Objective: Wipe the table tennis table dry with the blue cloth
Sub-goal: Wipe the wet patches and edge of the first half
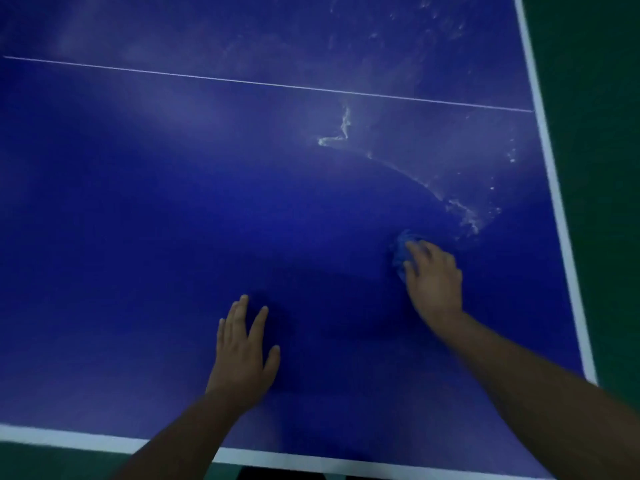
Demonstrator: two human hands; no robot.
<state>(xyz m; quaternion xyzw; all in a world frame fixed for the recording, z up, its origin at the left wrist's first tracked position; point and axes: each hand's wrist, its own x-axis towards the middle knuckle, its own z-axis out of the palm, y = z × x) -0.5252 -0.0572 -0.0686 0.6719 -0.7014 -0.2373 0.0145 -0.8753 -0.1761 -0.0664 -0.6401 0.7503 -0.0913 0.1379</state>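
Note:
The blue table tennis table (173,202) fills the view, with white edge lines and a thin white centre line. My right hand (434,278) presses a bunched blue cloth (401,252) onto the surface at the right, fingers curled over it. Most of the cloth is hidden under the hand. A curved trail of water drops (415,178) runs just beyond the cloth, and more droplets (433,22) speckle the far right corner. My left hand (242,351) rests flat on the table near the front edge, fingers straight and spread.
The table's white right edge (550,174) and front edge (69,439) border dark green floor (602,133). The centre line (242,81) crosses the far part of the surface.

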